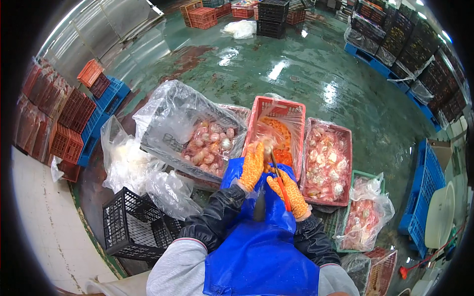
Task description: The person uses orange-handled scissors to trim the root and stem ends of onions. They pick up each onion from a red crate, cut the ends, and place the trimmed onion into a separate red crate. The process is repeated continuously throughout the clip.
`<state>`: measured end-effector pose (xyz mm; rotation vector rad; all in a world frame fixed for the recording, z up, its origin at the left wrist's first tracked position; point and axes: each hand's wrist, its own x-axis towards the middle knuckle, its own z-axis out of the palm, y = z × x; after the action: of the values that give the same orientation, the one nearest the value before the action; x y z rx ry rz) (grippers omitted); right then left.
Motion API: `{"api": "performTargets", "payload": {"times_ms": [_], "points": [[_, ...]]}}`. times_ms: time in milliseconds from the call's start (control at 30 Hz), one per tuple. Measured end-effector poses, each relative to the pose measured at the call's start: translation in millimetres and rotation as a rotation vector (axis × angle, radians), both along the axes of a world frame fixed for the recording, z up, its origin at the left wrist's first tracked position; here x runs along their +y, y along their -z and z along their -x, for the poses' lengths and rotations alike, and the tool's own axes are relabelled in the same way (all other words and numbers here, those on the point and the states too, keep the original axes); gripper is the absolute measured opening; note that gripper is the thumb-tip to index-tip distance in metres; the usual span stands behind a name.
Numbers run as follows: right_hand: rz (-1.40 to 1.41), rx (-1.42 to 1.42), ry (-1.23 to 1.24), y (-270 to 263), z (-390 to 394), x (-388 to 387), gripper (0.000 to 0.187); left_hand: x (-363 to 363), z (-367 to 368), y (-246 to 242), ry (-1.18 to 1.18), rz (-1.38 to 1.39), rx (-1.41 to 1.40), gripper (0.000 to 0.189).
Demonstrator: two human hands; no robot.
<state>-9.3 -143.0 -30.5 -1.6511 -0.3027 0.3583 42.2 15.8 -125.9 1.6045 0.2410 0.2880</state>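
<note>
My left hand [253, 166], in an orange patterned glove, holds a pale, wet, rounded piece [267, 143] that is too blurred to name. In my right hand [289, 190], gloved alike, are red-handled scissors [282, 185], their blades pointing up at that piece. Both hands are over the near end of a red plastic crate [302, 111] lined with clear film, which holds orange round pieces [283, 156]. Left of it, a film-lined crate contains pinkish rounded pieces [209, 144]. Similar pieces [327, 159] fill a red crate on the right.
An empty-looking black crate [127, 222] and bunched clear plastic bags [129, 162] lie at left. A green crate [351, 174] with bagged pieces is at right. Stacked crates on blue pallets [392, 74] line the far right. The green floor [240, 85] looks wet.
</note>
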Motion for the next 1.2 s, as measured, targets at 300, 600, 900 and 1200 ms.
{"api": "performTargets", "payload": {"times_ms": [300,600,900,1200], "points": [[0.037,0.288,0.063,-29,3,-10,0.043,-17,20,-78,0.255,0.382,0.078,0.03],[-0.149,0.473,-0.169,-29,-6,-29,0.043,0,19,-102,0.437,0.534,0.281,0.029],[-0.369,0.769,-0.151,-20,-29,-2,0.043,-11,6,-104,0.07,0.395,0.336,0.024],[0.075,0.667,-0.164,-5,-72,20,0.053,20,-35,-29,0.054,-0.225,0.314,0.04]]}}
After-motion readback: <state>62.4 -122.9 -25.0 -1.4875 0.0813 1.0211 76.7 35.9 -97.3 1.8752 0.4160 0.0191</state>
